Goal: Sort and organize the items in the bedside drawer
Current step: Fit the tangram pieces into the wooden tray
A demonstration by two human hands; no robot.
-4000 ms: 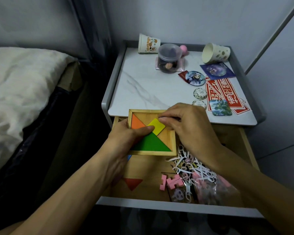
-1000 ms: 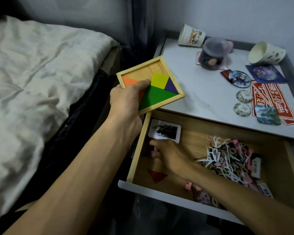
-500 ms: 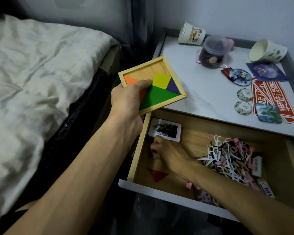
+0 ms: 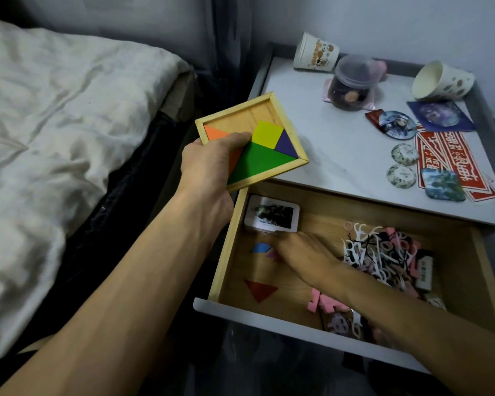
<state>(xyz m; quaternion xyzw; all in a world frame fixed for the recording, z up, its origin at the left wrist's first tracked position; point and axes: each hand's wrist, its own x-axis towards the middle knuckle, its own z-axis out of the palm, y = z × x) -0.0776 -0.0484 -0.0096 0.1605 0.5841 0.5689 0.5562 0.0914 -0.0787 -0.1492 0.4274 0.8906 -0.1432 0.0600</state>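
My left hand (image 4: 209, 164) grips a wooden tangram tray (image 4: 240, 115) by its near corner, held over the left edge of the nightstand; orange, yellow, purple and green pieces sit in it. Below it the drawer (image 4: 226, 247) stands pulled out. My right hand (image 4: 306, 255) reaches into the drawer's left half, blurred, fingertips on a small pink piece (image 4: 271, 254). A blue parallelogram piece (image 4: 261, 247) lies just left of those fingers. A red triangle piece (image 4: 261, 290) lies nearer the drawer front.
A photo card (image 4: 272, 214) lies at the drawer's back left. A tangle of white and pink floss picks (image 4: 377, 250) fills its right half; pink foam bits (image 4: 323, 302) lie near the front. The nightstand top (image 4: 340, 155) holds cups, a jar (image 4: 353, 82), badges and red stickers. The bed (image 4: 55, 124) is left.
My right hand has slid a little right and back in the drawer, uncovering the blue piece. The left hand keeps the tray almost still.
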